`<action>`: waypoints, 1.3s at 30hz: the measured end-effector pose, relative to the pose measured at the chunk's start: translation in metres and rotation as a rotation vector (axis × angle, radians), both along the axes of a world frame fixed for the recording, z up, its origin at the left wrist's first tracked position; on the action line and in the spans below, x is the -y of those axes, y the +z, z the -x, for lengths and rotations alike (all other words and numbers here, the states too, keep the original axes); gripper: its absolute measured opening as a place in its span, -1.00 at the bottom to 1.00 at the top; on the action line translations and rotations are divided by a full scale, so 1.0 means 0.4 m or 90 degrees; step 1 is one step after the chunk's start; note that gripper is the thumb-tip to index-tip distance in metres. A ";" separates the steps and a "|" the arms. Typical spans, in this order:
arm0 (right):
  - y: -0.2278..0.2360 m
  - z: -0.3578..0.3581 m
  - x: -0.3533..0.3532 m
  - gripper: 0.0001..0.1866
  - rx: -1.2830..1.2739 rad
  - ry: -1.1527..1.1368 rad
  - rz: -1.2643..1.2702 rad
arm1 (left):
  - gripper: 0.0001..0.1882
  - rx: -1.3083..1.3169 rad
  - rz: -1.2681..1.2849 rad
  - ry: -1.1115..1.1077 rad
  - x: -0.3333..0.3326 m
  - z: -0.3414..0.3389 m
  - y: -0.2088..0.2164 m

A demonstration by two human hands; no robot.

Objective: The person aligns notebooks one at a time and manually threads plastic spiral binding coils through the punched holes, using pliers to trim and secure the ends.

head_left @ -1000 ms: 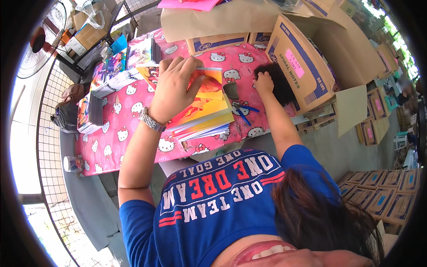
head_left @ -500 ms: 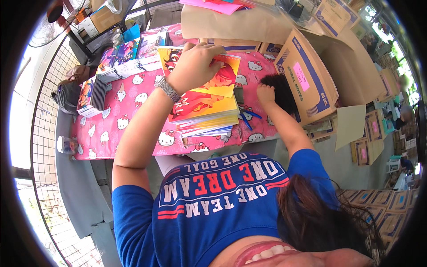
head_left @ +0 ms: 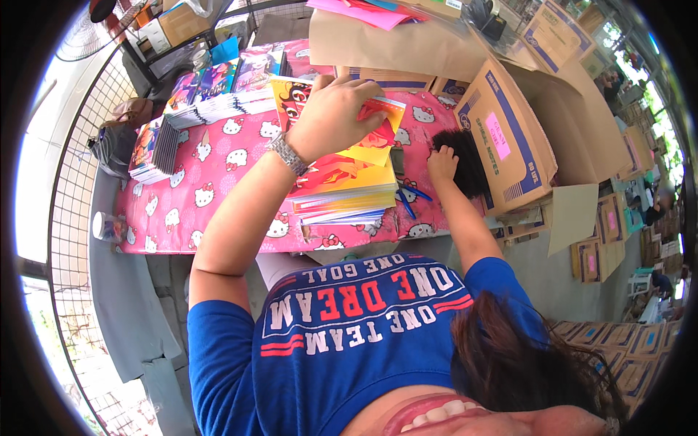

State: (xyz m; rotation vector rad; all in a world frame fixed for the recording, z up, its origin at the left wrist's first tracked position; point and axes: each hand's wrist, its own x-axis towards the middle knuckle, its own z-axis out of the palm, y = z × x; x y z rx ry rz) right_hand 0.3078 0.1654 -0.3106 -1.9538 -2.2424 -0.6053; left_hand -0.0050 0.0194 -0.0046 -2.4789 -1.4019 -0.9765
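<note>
My left hand, with a metal watch on the wrist, curls over a yellow and red notebook, fingers at its far edge. That notebook lies at a slant on a stack of similar notebooks in front of me. At the right, my right hand has its fingers bent into the edge of a black, bristly pile; whatever they pinch is too small to make out. Between the right hand and the stack lies a blue pen-like tool, its kind unclear.
A large open cardboard box stands beside the black pile. Dark-covered notebooks are stacked at the left and far left of the pink patterned tablecloth. A small jar sits at the left edge. Brown cardboard spans the back.
The whole view has shifted slightly. My right hand's fingers have shifted and bent at the black pile's edge. My left hand stays curled over the notebook.
</note>
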 end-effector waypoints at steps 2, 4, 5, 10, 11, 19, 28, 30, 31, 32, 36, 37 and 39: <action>-0.029 -0.003 0.000 -0.76 -0.034 0.029 -0.004 | -0.71 0.002 -0.002 0.011 0.002 -0.004 0.001; -0.003 0.006 0.014 -0.78 -0.077 0.058 0.021 | -0.72 -0.001 0.000 0.041 0.011 0.000 -0.012; 0.006 0.005 0.010 -0.76 -0.097 0.071 0.030 | -0.73 0.003 0.007 0.037 0.012 0.001 -0.013; 0.022 -0.092 -0.084 -0.70 -0.465 0.136 0.016 | -0.77 0.015 0.020 -0.008 0.004 -0.009 0.006; 0.018 -0.114 -0.100 -0.68 -0.512 0.185 -0.023 | -0.77 0.016 0.019 -0.023 -0.003 -0.012 0.009; 0.577 0.137 0.176 -0.72 -0.841 0.570 0.244 | -0.79 0.026 0.022 -0.009 0.017 -0.009 0.002; 0.690 0.208 0.275 -0.74 -0.682 0.620 -0.014 | -0.77 0.008 -0.005 -0.006 0.003 -0.001 -0.014; 0.701 0.216 0.282 -0.74 -0.685 0.607 -0.024 | -0.78 0.000 0.000 -0.002 0.006 -0.003 -0.012; 0.706 0.222 0.286 -0.74 -0.686 0.601 -0.029 | -0.78 -0.001 0.009 0.002 0.009 -0.004 -0.008; 0.708 0.227 0.291 -0.74 -0.685 0.596 -0.035 | -0.78 -0.004 0.017 0.006 0.010 -0.006 -0.005; 0.702 0.231 0.311 -0.74 -0.693 0.579 -0.049 | -0.79 0.001 0.004 0.001 0.011 -0.006 -0.006; 0.698 0.229 0.311 -0.74 -0.698 0.574 -0.051 | -0.79 0.004 -0.002 -0.002 0.009 -0.007 -0.010; 0.692 0.234 0.306 -0.74 -0.718 0.547 -0.056 | -0.79 0.003 -0.011 0.000 0.010 -0.009 -0.010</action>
